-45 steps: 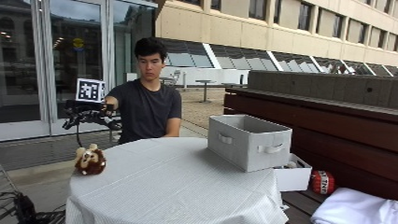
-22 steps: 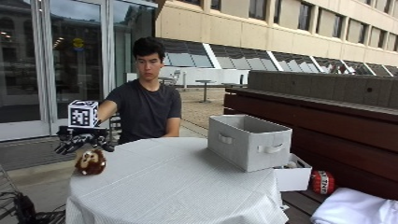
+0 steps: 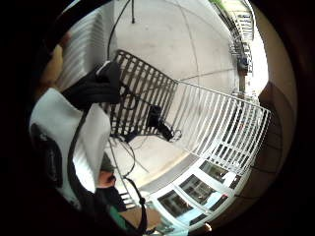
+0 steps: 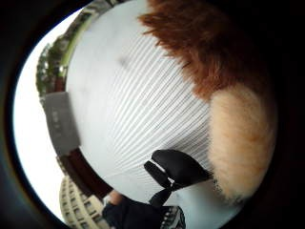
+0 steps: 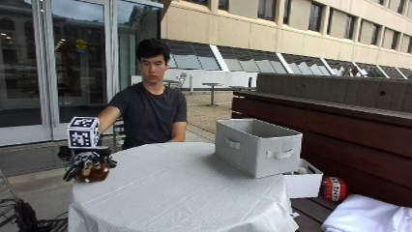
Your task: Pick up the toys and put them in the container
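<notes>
A brown and tan plush toy (image 5: 96, 174) sits at the left edge of the round table (image 5: 180, 193), which has a white cloth. My gloved right hand (image 5: 81, 162) has come down on top of it, and its fingers curl over the toy's top and side. In the thumb side palm view the toy's fur (image 4: 214, 71) fills the area close to the palm, with a gloved fingertip (image 4: 176, 169) beside it. The grey fabric container (image 5: 257, 145) stands open-topped on the right side of the table, far from the hand, and also shows as the container (image 4: 59, 124) across the cloth.
A small white box (image 5: 304, 182), a red ball (image 5: 332, 188) and a white bundle (image 5: 367, 217) lie by the wooden bench on the right. A metal chair (image 3: 142, 98) and cables stand on the ground below the hand. The cloth between toy and container is bare.
The gloved hand has dropped from chest height down onto the plush toy at the table's left edge. The toy and the container have not moved.
</notes>
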### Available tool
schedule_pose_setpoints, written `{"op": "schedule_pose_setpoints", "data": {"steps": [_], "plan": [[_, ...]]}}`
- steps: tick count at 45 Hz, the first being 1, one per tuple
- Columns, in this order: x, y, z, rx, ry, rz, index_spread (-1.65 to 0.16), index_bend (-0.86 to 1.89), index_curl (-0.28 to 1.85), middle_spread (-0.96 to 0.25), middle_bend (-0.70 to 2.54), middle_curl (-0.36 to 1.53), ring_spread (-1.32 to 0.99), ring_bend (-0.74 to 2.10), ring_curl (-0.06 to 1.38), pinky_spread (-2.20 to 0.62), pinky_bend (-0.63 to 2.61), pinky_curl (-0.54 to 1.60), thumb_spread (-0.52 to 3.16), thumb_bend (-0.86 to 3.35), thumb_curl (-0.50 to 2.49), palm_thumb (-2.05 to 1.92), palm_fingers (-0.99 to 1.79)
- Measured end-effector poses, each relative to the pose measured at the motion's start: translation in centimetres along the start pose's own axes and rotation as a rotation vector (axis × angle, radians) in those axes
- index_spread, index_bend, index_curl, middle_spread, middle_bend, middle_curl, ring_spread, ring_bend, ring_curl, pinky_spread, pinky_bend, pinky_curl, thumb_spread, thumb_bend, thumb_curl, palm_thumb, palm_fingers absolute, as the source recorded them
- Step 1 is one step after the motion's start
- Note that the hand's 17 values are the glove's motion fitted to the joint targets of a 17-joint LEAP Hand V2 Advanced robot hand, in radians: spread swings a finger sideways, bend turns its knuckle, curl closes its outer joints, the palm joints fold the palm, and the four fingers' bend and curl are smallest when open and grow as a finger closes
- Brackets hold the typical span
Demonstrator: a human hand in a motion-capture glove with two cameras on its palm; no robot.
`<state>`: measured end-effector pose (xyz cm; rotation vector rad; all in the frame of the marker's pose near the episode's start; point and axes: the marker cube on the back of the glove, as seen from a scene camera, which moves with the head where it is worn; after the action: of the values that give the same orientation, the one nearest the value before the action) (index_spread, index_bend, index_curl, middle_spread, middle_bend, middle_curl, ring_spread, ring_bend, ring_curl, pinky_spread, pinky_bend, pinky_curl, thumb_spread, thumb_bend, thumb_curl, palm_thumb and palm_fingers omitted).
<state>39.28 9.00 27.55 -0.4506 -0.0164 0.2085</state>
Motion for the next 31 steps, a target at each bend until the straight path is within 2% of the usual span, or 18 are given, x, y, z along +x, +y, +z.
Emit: {"op": "schedule_pose_setpoints", "data": {"steps": [8, 13, 21, 31], "plan": [[0.6, 0.2, -0.1, -0.117, 0.035, -0.021, -0.31, -0.1, -0.02, 0.08, 0.09, 0.28, -0.09, 0.75, 0.41, -0.25, 1.78, 0.44, 1.22, 0.24, 0.39, 0.62, -0.07], [0.8, 0.1, -0.5, -0.15, 0.021, -0.021, -0.31, -0.06, -0.02, 0.05, 0.14, 0.28, -0.16, 0.89, 0.44, -0.32, 1.86, 0.48, 1.28, 0.26, 0.39, 0.65, -0.07], [1.5, 0.4, -1.0, -0.155, -0.027, -0.016, -0.34, 0.14, 0.03, -0.03, 0.15, 0.28, -0.26, 0.93, 0.43, -0.37, 1.78, 0.45, 1.39, 0.33, 0.41, 0.73, 0.08], [2.5, 0.7, -1.9, -0.006, 0.054, 0.068, -0.38, 0.42, 0.16, -0.29, 0.19, 0.29, -0.39, 0.89, 0.38, -0.4, 1.46, 0.35, 1.35, 0.48, 0.56, 1.01, 0.48]]}}
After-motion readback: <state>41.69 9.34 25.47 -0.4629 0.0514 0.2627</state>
